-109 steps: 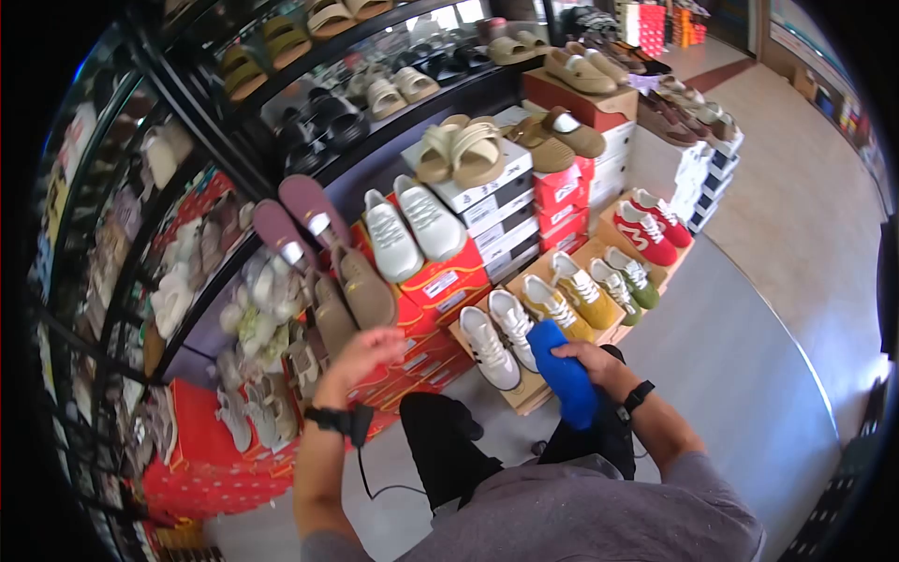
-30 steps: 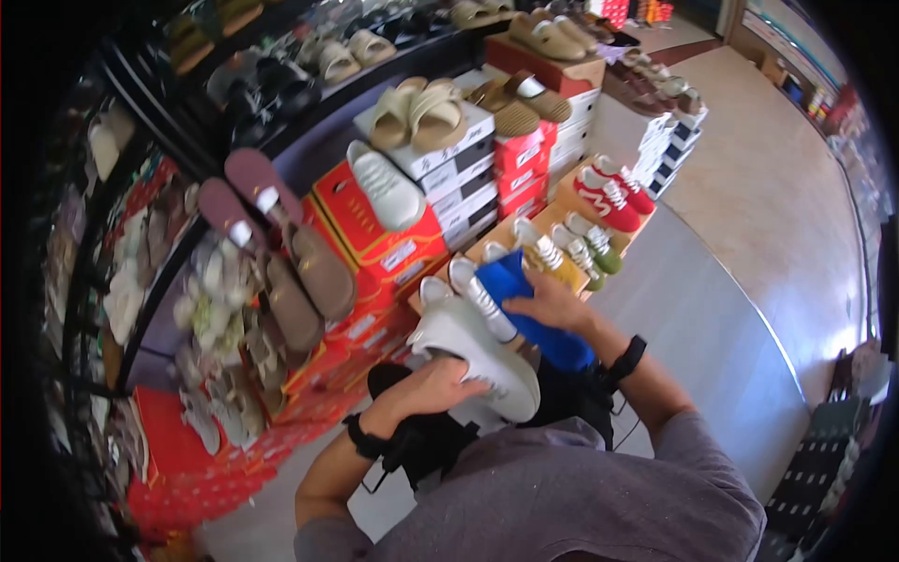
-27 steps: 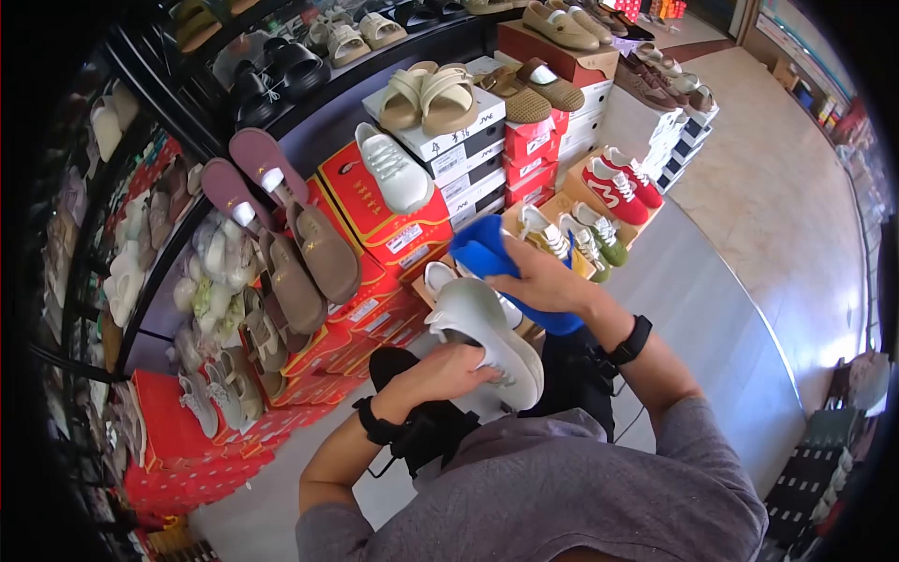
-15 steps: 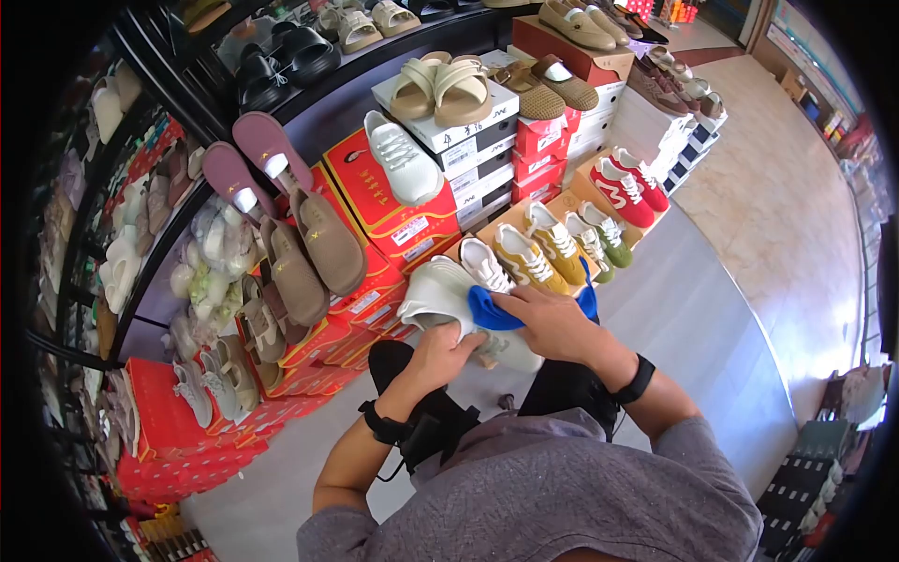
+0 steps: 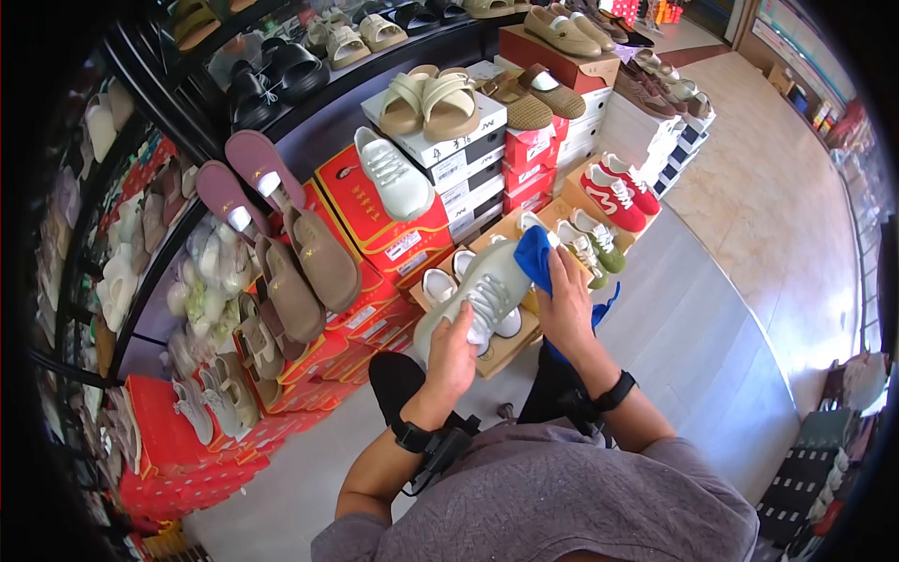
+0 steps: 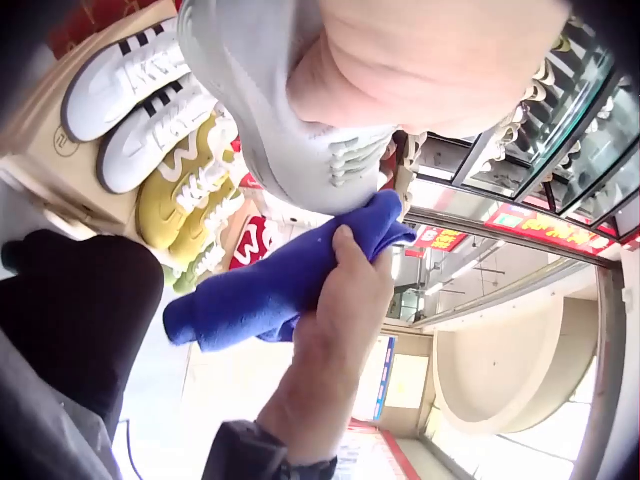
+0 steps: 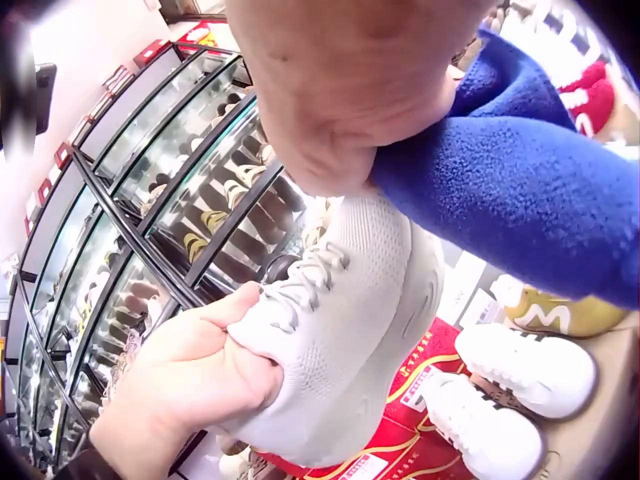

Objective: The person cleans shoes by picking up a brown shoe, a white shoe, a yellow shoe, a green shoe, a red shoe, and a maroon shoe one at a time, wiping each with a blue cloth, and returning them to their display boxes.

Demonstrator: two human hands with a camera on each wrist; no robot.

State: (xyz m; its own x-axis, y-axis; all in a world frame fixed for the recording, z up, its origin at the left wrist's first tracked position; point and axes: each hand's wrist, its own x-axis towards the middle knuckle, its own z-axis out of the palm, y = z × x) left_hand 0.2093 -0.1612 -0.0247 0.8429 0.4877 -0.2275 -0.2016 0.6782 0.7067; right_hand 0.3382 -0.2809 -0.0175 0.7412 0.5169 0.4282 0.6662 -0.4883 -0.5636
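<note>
My left hand (image 5: 452, 361) grips a white lace-up sneaker (image 5: 487, 290), thumb beside the laces. In the right wrist view, the left hand (image 7: 190, 385) holds the sneaker (image 7: 350, 290) near its opening. My right hand (image 5: 567, 304) pinches a blue cloth (image 5: 533, 255) against the sneaker's upper right end. The left wrist view has the cloth (image 6: 270, 290) bunched lengthwise, the right hand (image 6: 345, 320) round it and its end touching the sneaker (image 6: 260, 110). The right hand (image 7: 350, 90) partly hides that end of the sneaker in the right wrist view.
One similar white sneaker (image 5: 393, 173) stands on a red shoebox (image 5: 342, 173). Beyond the hands, yellow, green and red sneakers (image 5: 613, 195) stand on cardboard boxes. Brown slippers (image 5: 321, 258) and black-framed shelves are at the left; grey floor (image 5: 702, 318) lies right.
One white sneaker has left the red box and is in my left hand. Since half a second ago it has turned laces up, and the cloth has moved from its side to its upper right end.
</note>
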